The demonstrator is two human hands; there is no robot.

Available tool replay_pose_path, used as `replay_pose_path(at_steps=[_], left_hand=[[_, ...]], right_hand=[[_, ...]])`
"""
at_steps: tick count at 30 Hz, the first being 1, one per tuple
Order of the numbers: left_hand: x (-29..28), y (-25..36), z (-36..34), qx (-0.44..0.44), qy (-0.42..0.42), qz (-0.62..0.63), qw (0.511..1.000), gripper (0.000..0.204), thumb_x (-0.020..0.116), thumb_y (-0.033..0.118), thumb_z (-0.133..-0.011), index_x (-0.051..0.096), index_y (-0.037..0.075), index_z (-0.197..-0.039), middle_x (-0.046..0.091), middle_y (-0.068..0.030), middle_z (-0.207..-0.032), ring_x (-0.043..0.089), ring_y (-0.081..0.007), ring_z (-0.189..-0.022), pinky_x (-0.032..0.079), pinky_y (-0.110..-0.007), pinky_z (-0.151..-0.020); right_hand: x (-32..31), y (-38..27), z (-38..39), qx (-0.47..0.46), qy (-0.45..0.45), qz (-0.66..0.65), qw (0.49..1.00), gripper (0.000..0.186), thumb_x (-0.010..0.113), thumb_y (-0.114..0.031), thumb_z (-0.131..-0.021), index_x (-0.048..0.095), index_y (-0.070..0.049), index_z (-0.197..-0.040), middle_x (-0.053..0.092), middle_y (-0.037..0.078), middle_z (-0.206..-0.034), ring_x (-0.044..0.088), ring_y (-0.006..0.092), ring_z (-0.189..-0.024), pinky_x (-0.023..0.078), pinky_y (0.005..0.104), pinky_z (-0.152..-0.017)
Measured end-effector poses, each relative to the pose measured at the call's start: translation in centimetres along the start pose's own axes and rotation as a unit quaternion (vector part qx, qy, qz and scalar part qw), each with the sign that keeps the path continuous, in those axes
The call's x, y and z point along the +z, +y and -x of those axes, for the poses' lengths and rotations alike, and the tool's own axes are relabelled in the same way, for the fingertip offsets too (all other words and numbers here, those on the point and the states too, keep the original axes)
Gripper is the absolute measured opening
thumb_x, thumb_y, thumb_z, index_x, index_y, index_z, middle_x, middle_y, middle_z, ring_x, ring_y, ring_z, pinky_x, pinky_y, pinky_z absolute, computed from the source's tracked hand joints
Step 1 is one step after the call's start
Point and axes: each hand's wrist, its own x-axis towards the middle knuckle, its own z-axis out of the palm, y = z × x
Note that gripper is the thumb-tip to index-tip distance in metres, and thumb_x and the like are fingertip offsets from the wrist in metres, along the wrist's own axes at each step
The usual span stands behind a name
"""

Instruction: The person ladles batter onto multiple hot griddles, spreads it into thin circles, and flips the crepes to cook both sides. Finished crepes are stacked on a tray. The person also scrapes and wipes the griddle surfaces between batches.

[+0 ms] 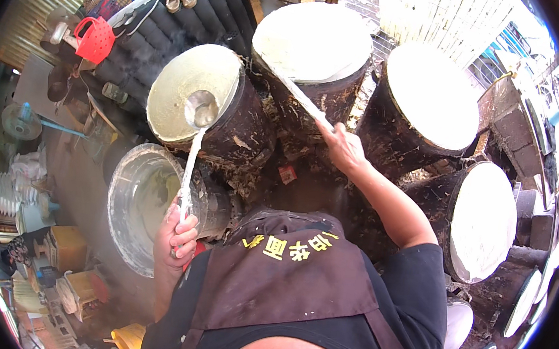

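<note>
My left hand [182,234] is wrapped around the long, white-coated handle of a ladle [198,110]. The ladle's metal bowl is over the pale round top of a drum [195,77] at the left; whether it touches the surface I cannot tell. A transparent-looking tub [118,193] with pale liquid in it stands beside that hand. Ahead of me, my right hand [343,148] grips the near end of a long flat pale stick [296,95]. The stick's far end reaches the near left edge of the white top of the middle drum [312,34].
More dark, crusted drums with white tops curve around the right, including one white top [433,95] and another [485,222]. A red perforated basket [94,39] hangs at the upper left. Further left are a fan [21,121], stacked white items [4,191] and a yellow container [128,340].
</note>
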Motion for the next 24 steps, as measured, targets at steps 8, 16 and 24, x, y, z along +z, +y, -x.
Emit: replay_pose_path(at_steps=[8, 16, 24], left_hand=[[-9.8, 8.9, 3.0, 0.076, 0.011, -0.016, 0.997, 0.031, 0.031, 0.032, -0.105, 0.048, 0.007, -0.104, 0.038, 0.0013, -0.068, 0.036, -0.006, -0.043, 0.038, -0.022, -0.031], [-18.2, 16.4, 5.2, 0.17, 0.23, -0.286, 0.915, 0.051, 0.046, 0.021, -0.1, 0.026, 0.023, -0.147, 0.038, 0.0015, -0.064, 0.033, -0.0061, -0.04, 0.033, -0.024, -0.03], [-40.1, 23.8, 5.0, 0.109, 0.353, -0.616, 0.695, 0.056, 0.052, 0.012, -0.092, 0.036, 0.017, -0.145, 0.056, -0.0057, -0.069, 0.052, -0.0169, -0.051, 0.041, -0.034, -0.043]], right_hand=[[-0.3, -3.6, 4.5, 0.124, 0.142, -0.147, 0.971, 0.061, 0.057, 0.001, -0.078, 0.05, -0.018, -0.136, 0.063, 0.02, -0.093, 0.06, 0.0394, -0.088, 0.049, 0.0444, -0.078], [3.2, -18.8, 4.3, 0.16, 0.164, -0.318, 0.92, 0.062, 0.059, -0.003, -0.081, 0.044, -0.01, -0.14, 0.043, 0.002, -0.064, 0.039, 0.0097, -0.059, 0.039, 0.027, -0.056], [8.7, -28.6, 12.1, 0.219, -0.019, -0.415, 0.883, 0.05, 0.061, 0.002, -0.084, 0.053, -0.005, -0.132, 0.069, 0.011, -0.107, 0.062, 0.0112, -0.097, 0.049, 0.0264, -0.085]])
